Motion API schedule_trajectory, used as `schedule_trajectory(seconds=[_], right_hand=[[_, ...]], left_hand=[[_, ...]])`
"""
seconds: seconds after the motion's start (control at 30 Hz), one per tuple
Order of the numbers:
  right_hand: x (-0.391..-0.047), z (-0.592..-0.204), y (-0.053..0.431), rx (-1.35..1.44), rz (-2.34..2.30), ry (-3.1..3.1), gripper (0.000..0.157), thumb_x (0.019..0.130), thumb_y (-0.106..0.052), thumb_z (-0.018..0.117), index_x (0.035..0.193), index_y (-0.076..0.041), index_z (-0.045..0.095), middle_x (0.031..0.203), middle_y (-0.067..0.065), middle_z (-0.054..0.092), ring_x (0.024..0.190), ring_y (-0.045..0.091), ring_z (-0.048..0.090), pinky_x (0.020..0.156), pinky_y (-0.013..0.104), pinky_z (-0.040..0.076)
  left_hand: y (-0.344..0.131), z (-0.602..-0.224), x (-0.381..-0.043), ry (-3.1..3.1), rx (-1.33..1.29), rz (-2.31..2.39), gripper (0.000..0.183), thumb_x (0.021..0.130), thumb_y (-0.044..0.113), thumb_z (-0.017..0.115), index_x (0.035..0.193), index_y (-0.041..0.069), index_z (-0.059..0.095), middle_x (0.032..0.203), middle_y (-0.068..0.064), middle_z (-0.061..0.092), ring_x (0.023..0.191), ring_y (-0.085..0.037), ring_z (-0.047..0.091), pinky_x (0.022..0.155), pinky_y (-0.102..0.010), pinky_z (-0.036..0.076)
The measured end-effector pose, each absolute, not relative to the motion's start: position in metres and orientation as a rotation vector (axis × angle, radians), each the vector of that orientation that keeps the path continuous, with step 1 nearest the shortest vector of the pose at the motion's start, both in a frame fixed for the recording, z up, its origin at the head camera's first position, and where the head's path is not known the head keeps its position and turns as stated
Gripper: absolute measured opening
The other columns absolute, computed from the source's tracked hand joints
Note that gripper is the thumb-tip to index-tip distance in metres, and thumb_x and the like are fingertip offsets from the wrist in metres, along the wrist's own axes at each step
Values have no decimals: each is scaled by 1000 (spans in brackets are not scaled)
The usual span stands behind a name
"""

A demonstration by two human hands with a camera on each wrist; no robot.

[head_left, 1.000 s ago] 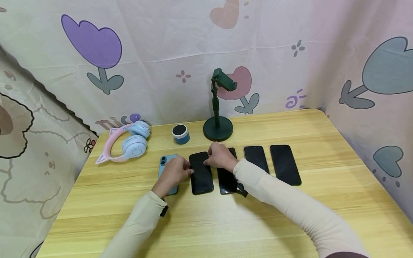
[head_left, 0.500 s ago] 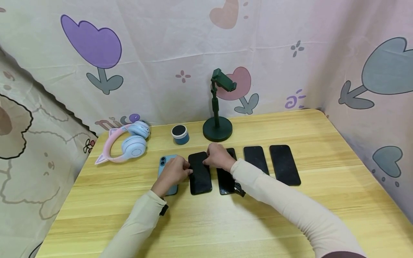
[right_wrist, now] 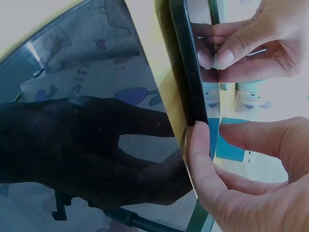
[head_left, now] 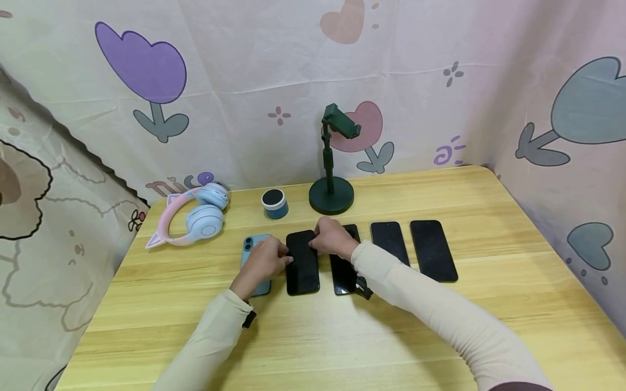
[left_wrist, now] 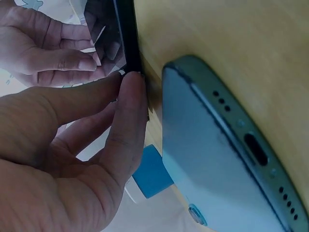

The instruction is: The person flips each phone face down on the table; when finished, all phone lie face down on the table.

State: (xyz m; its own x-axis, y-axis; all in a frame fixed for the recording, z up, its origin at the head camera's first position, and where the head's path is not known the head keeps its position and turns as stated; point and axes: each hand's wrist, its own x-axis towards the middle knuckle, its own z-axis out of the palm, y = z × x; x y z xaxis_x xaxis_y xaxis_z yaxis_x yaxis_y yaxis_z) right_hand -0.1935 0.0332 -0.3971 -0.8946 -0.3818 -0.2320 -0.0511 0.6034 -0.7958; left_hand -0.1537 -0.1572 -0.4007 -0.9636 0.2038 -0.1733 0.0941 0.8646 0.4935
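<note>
Cat-eared headphones, small blue cylinder and dark green stand before flower-printed cloth.

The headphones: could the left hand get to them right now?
Probably yes. The left hand would first have to leave the black phone, but between it and the headphones only table and part of the flat blue phone appear.

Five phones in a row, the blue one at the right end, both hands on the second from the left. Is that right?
No: the blue phone is at the left end, as the head view shows. The left hand and right hand are on the second phone, as you say.
</note>
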Motion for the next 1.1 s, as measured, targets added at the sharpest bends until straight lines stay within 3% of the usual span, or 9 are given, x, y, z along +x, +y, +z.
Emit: schedule_trajectory(seconds=[0.13, 0.23, 0.33, 0.4, 0.47, 0.57, 0.63, 0.87, 1.1], right_hand=[[-193, -396, 34, -334, -1248, 2427, 56, 93, -1, 65, 53, -17, 29, 48, -7, 23, 39, 9, 35, 47, 23, 34], [-194, -397, 35, -316, -1260, 2401, 52, 93, 0, 64, 58, -16, 29, 53, -5, 24, 43, 10, 42, 49, 22, 37], [-194, -398, 37, -289, -1292, 2362, 18, 93, 1, 63, 76, -1, 58, 73, 3, 51, 58, 11, 57, 57, 23, 50], [-195, -399, 38, -283, -1315, 2327, 5, 94, 4, 59, 88, 4, 60, 81, 8, 54, 63, 13, 59, 65, 29, 57], [-194, -398, 39, -274, -1346, 2299, 25, 95, 5, 56, 119, 11, 61, 102, 15, 60, 72, 17, 64, 73, 34, 60], [-194, -396, 40, -251, -1382, 2253, 26, 96, 5, 53, 120, 13, 60, 93, 17, 59, 72, 22, 63, 74, 36, 60], [-194, -395, 41, -222, -1417, 2227, 39, 98, 4, 53, 136, 14, 52, 103, 20, 60, 77, 24, 66, 74, 36, 60], [-196, -394, 45, -152, -1507, 2117, 38, 100, 2, 54, 136, 13, 51, 103, 21, 60, 72, 22, 62, 74, 38, 61], [-196, -393, 47, -89, -1572, 2041, 37, 99, 4, 53, 135, 12, 50, 96, 20, 61, 70, 20, 62, 72, 35, 61]], left_hand=[[-157, -402, -153, 2822, 242, 742, 13, 94, 10, 73, 84, 5, 78, 61, -1, 55, 57, -16, 48, 55, -28, 35], [-156, -402, -152, 2822, 246, 757, 17, 95, 10, 72, 79, 5, 76, 57, 2, 50, 55, -15, 46, 53, -28, 34], [-154, -402, -151, 2822, 241, 772, 21, 95, 10, 72, 75, 5, 74, 57, 3, 48, 54, -14, 45, 53, -27, 33], [-153, -402, -151, 2820, 227, 775, 22, 95, 11, 72, 74, 6, 73, 57, 2, 49, 55, -14, 45, 54, -28, 33], [-152, -402, -151, 2820, 213, 778, 18, 94, 11, 73, 78, 6, 76, 59, 2, 53, 57, -15, 47, 55, -28, 35], [-152, -402, -152, 2819, 199, 782, 11, 94, 11, 73, 87, 6, 79, 66, 0, 60, 61, -16, 51, 57, -29, 38], [-152, -402, -152, 2818, 191, 784, 10, 94, 12, 74, 93, 5, 80, 70, -1, 64, 63, -16, 53, 58, -29, 40], [-148, -401, -151, 2812, 179, 780, 25, 94, 14, 74, 113, -1, 76, 92, -8, 73, 76, -18, 59, 66, -32, 48], [-146, -400, -149, 2796, 190, 805, 30, 95, 16, 74, 117, -4, 74, 106, -12, 75, 100, -25, 67, 82, -42, 55]])
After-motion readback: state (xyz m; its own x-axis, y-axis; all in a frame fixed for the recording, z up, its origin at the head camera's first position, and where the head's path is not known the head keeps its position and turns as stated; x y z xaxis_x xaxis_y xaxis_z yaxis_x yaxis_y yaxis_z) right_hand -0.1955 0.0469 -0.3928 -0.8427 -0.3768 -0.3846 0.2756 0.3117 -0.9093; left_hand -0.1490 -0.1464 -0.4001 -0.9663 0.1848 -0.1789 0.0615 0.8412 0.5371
